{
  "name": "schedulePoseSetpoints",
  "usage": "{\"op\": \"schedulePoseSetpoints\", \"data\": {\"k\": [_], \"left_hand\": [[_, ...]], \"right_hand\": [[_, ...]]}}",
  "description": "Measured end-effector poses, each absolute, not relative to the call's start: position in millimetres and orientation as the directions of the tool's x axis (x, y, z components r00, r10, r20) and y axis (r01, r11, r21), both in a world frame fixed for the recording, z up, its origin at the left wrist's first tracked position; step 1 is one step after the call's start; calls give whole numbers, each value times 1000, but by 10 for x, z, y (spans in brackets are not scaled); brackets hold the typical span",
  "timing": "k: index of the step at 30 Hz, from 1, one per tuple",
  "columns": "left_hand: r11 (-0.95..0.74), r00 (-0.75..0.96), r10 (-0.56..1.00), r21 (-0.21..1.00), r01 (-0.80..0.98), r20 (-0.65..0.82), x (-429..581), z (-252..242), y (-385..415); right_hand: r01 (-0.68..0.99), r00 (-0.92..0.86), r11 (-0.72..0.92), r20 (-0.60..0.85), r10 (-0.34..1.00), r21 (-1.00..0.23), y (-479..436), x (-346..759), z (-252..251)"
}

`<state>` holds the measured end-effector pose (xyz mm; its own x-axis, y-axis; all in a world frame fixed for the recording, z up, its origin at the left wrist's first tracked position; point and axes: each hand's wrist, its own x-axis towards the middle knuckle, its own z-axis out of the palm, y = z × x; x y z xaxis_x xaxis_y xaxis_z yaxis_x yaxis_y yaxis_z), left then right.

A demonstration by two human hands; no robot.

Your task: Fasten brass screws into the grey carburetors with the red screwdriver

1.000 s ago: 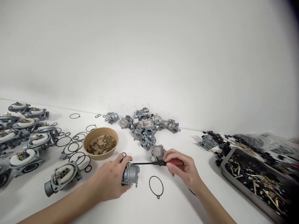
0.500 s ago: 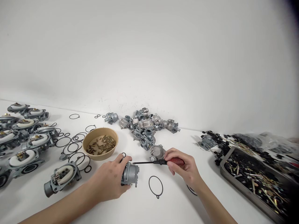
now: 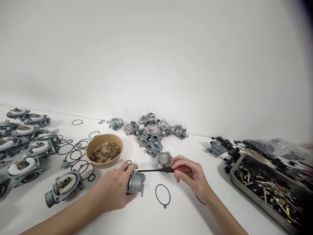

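My left hand (image 3: 116,186) is closed around a grey metal carburetor (image 3: 138,182), holding it on its side on the white table; the palm hides its left part. In my right hand (image 3: 189,176) is a screwdriver (image 3: 182,168) with a red and black handle, pinched between thumb and fingers. Its dark shaft lies level, and the tip meets the upper edge of the carburetor at a screw position; the screw itself is too small to make out. Just behind the screwdriver sits another carburetor (image 3: 164,159). A black gasket ring (image 3: 162,195) lies in front of it.
A tan bowl (image 3: 91,160) holds many small brass screws. Opened carburetors with white floats (image 3: 65,186) and black rings (image 3: 80,155) cover the left side. More carburetors (image 3: 151,130) are heaped near the wall. At right stands a metal tray (image 3: 260,199) of mixed small parts.
Both hands keep their holds on the carburetor and screwdriver. The screwdriver's handle has shifted very slightly left; the whole scene has also drifted a little left.
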<state>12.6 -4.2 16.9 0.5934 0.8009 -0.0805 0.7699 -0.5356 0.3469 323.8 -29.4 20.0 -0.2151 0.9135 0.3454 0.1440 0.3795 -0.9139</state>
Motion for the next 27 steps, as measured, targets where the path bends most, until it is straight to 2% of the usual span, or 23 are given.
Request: {"op": "schedulePoseSetpoints", "data": {"k": [6,10,12,15,19,23,27], "left_hand": [[-539,596,800,350,766,-71,122,182,-47],[-537,592,802,338,773,-80,131,204,-51],[-533,589,804,334,777,-87,137,212,-48],[-534,589,804,336,776,-83,140,216,-43],[-541,590,804,324,776,-71,135,213,-41],[-544,594,801,331,771,-69,130,220,-49],[-548,600,797,336,766,-67,130,234,-64]], "right_hand": [[159,-213,389,353,911,-908,-269,3259,197],[241,-144,489,467,872,-839,-251,3291,201],[349,-137,559,549,824,-752,-249,3297,202],[508,-221,637,627,747,-579,-267,3257,192],[578,-340,693,644,685,-431,-306,3133,155],[634,-483,727,600,638,-263,-318,3042,131],[678,-591,719,469,656,-152,-352,2993,115]]}}
